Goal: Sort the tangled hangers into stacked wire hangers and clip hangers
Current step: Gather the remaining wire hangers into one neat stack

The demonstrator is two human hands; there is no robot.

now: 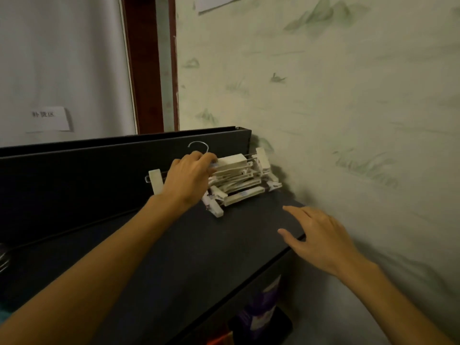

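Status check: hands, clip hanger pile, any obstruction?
Left hand grips top clip hanger on stack. Right hand open over black shelf. Nothing blocking.

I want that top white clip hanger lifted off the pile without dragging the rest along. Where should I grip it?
Probably the metal bar by the chrome hook, from above and the front, where the left hand already is. The top white clip hanger lies flat on the stacked clip hangers, with the wall close behind.
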